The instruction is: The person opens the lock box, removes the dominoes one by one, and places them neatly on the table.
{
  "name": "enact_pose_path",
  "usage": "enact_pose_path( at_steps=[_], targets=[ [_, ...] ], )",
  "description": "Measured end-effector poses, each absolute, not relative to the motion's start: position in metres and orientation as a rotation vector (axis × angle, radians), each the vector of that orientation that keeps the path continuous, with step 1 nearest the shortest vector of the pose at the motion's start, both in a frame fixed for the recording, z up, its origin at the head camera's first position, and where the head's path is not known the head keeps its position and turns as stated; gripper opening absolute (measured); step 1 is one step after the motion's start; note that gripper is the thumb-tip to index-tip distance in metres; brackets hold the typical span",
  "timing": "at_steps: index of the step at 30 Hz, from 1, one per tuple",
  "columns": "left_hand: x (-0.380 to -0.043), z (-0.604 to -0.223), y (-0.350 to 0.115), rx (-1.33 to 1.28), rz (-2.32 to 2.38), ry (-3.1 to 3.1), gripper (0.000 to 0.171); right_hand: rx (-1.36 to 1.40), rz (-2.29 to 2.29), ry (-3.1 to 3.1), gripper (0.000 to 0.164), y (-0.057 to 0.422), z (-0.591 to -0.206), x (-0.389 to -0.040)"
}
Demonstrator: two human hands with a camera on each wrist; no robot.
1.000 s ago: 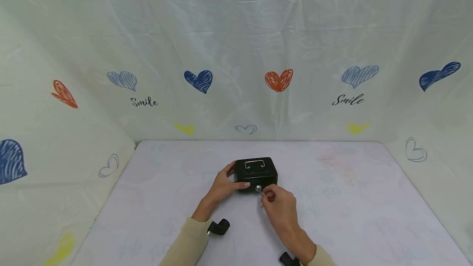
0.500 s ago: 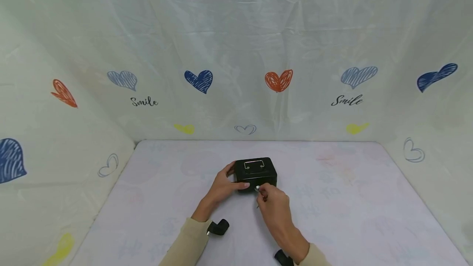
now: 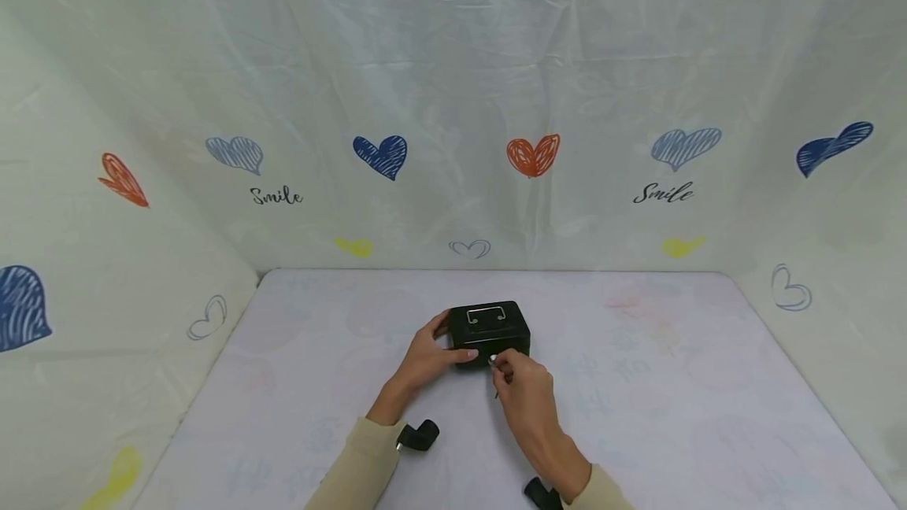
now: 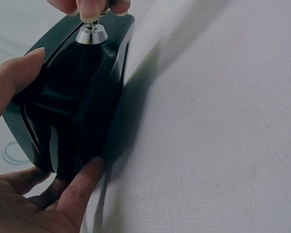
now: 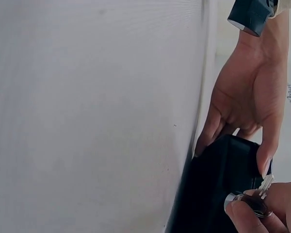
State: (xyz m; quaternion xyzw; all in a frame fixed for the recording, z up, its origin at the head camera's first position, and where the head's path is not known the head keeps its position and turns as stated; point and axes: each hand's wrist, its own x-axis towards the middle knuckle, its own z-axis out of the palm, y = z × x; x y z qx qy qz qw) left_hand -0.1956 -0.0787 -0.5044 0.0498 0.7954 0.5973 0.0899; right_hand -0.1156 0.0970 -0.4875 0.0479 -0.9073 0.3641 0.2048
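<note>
A black cash box [image 3: 512, 327] with a folded metal handle [image 3: 486, 315] on its lid sits on the table. My left hand [image 3: 427, 354] grips its left end, thumb on the front edge and fingers round the side. At the box's front, my right hand [image 3: 526, 392] pinches a key [image 5: 254, 201] against the round silver lock [image 4: 91, 35]. The key's blade is hidden at the lock, so its depth cannot be told. A second silver key [image 5: 266, 186] hangs from the same ring [image 5: 263, 214], free of the lock.
The white table [image 3: 340, 337] reaches back to a pale curtain [image 3: 453, 85] printed with hearts and the word Smile. Black wrist cameras [image 3: 419, 435] sit at both beige sleeves [image 3: 364, 459].
My right hand has moved slightly left, and its fingers now cover more of the lock. My left hand keeps its grip, and the cash box has hardly moved.
</note>
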Motion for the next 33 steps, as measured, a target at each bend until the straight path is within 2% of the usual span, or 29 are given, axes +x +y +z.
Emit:
enact_pose_path(
  at_steps=[9, 19, 33],
  targets=[
    [-0.1968, -0.5058, -0.0775, 0.123, 1.754, 2.388, 0.097, 0.108, 1.052, -2.563, 0.019, 0.1009, -0.4887, -0.1146],
    [-0.1969, -0.5064, -0.0796, 0.139, 1.728, 2.406, 0.098, 0.051, 1.067, -2.65, 0.008, 0.1038, -0.4885, -0.1133],
    [-0.1954, -0.5069, -0.0831, 0.215, 1.75, 2.298, 0.108, 0.009, 1.147, -2.654, 0.007, 0.0994, -0.4867, -0.1104]
  ],
)
